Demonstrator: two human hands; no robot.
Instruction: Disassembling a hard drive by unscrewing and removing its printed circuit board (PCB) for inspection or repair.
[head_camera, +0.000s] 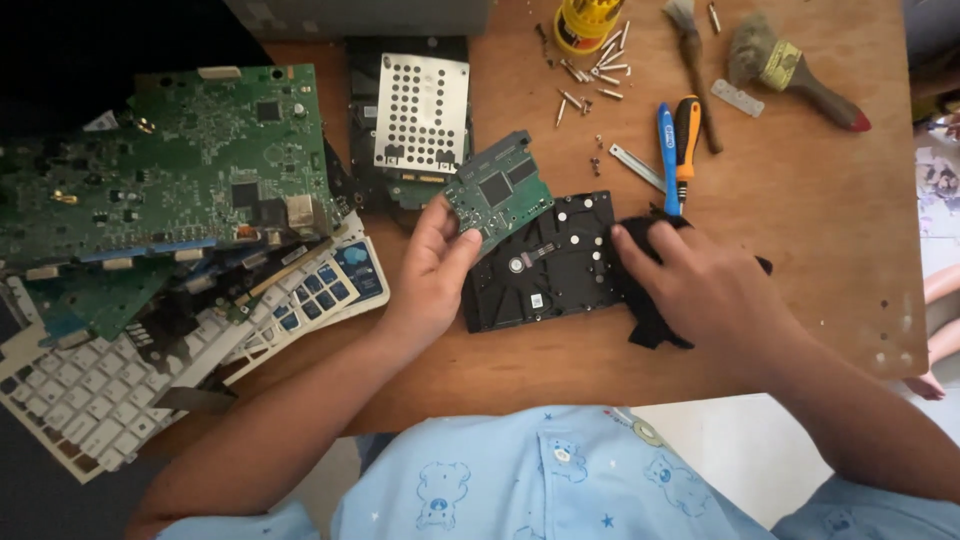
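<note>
Your left hand (432, 262) pinches the board (497, 192) lifted clear, while your right hand (700, 285) grips a cloth (650, 325), bracing the drive (545, 265).

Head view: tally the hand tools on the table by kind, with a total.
Screwdrivers: 2, one blue and one orange and black, lying side by side past the right hand.
Brushes: 2, a thin one and a wide one.
Total: 4.
The left hand holds a small green board, not a tool.
</note>
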